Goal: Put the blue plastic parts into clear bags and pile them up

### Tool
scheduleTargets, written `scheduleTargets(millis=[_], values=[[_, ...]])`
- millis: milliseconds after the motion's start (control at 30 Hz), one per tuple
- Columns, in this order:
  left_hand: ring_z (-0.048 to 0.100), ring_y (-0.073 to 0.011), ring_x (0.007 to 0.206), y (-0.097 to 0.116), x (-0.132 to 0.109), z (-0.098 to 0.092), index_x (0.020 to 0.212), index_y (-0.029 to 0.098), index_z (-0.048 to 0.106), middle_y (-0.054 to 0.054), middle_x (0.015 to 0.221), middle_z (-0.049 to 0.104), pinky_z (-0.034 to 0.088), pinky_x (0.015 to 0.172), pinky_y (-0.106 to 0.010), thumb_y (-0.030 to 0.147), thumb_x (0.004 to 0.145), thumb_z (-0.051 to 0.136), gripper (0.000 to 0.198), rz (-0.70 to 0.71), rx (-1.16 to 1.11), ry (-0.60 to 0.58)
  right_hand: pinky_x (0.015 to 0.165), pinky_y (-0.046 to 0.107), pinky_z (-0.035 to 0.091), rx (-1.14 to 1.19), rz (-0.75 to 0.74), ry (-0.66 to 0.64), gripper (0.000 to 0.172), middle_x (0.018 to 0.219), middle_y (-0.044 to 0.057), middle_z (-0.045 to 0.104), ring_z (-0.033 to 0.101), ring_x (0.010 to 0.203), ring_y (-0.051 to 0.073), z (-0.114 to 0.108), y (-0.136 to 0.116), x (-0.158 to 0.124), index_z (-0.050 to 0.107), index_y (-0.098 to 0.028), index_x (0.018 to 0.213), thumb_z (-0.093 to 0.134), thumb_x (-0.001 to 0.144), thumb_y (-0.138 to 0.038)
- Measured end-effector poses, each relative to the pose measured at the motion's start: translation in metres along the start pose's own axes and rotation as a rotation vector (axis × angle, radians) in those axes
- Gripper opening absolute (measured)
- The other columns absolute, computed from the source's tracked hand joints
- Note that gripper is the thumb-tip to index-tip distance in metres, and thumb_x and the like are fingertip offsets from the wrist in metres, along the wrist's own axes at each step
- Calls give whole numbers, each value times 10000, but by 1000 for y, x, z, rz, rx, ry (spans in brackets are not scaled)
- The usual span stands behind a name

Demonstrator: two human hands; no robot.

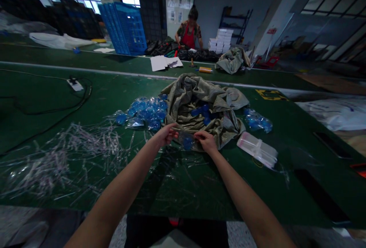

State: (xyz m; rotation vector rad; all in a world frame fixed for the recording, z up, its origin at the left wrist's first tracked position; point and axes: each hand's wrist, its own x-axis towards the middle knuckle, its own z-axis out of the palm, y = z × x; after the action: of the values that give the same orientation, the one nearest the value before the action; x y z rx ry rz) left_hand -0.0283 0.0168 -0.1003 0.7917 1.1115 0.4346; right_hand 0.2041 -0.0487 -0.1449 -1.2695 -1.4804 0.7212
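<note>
My left hand (166, 134) and my right hand (206, 142) pinch opposite ends of a clear plastic bag (187, 142) holding a blue object, just above the green table. Behind them lies a crumpled olive-grey cloth sack (200, 101) with blue items in its folds. A heap of blue items in clear plastic (145, 112) sits left of the sack, and a smaller bunch (257, 121) lies to its right. A stack of clear bags (257, 149) rests near my right hand. Thin clear plastic scraps (71, 152) are strewn to my left.
The green work table (183, 190) carries a power strip (74, 84) and a black cable at left. Beyond it are a second table, another cloth sack (232, 60), papers (165, 63), blue crates (122, 28), and a person in a red apron (188, 34).
</note>
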Motion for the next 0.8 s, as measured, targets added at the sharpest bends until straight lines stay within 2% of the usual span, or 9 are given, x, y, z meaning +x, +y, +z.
scheduleTargets(millis=[67,133,233,333,433,633,800], values=[[214,-38,345,5,3,1,584,146,578,-24,515,569,108,379,-229,650,707,555,519,-23,60,33,769,341,504,-6,-14,-14,111,792,45,686,619,779,204,0,0,1,718,-223,773,632,748,-290],[223,-39,341,10,8,3,530,150,551,-27,488,552,101,381,-231,633,676,610,508,-66,125,25,793,345,497,-8,-28,-23,113,810,47,689,621,794,205,0,0,2,719,-225,781,635,751,-294],[224,-32,336,16,13,5,508,147,540,-22,481,543,70,380,-224,511,628,717,422,-124,193,-16,794,338,491,-5,-41,-27,119,821,48,687,620,802,202,0,-1,3,720,-226,780,628,761,-298],[204,-19,343,16,13,3,524,141,544,-12,510,558,51,383,-213,396,594,769,348,-119,179,-92,799,332,484,2,-42,-21,109,825,47,688,621,819,202,-2,-1,2,721,-225,769,635,755,-292],[202,-9,357,12,7,0,581,130,571,-7,568,590,55,386,-206,347,592,775,298,-75,139,-136,805,335,484,15,-20,-9,106,822,43,688,621,816,201,-3,2,1,721,-226,780,642,748,-289],[228,-5,368,-10,-13,11,662,114,612,15,561,561,92,388,-205,423,630,757,343,71,120,3,747,326,512,71,88,31,142,858,50,689,630,818,205,0,9,-1,706,-212,784,654,720,-328],[204,-19,349,-33,-19,20,722,107,656,46,449,459,110,391,-224,514,673,710,413,245,147,86,518,279,501,125,229,-24,261,804,29,685,606,590,158,-6,4,-2,674,-206,861,716,662,-370]])
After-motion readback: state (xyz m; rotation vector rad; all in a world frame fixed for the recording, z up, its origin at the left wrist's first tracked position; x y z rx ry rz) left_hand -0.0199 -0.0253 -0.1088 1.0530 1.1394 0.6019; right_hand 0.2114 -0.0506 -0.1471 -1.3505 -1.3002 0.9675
